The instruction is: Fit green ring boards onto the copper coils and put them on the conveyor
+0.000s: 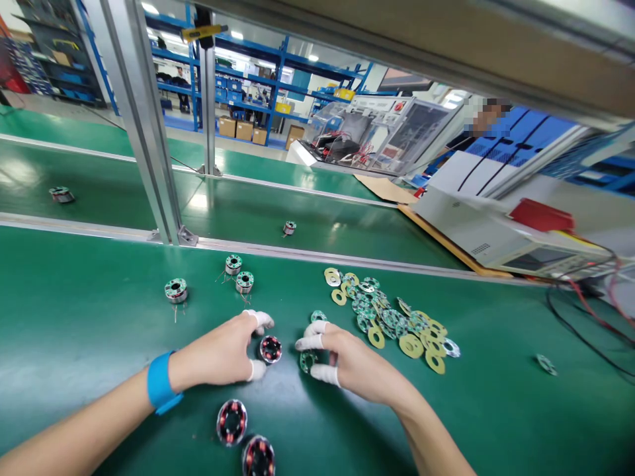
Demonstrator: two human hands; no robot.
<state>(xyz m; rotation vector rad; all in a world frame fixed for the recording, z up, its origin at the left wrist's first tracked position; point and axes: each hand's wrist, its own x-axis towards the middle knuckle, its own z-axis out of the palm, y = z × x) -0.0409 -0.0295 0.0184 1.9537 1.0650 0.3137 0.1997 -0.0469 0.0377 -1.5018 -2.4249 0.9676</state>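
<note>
Here the left hand (223, 354) pinches a small wound coil (270, 348) between capped thumb and forefinger, holding it down on the green tabletop (74, 317) near the front edge, about midway along. The right hand (347, 360) has its fingers (311, 342) closed on a green ring-shaped circuit board (307, 360), just beside the coil and not yet over it. The step in hand looks like mating board to coil. The next move would call for centring the ring above the coil and lowering it flat. A heap of boards and yellow washers (391, 320) lies to the right. Three finished coils (233, 264) stand farther back, and two bare coils (231, 421) lie at the front edge.
</note>
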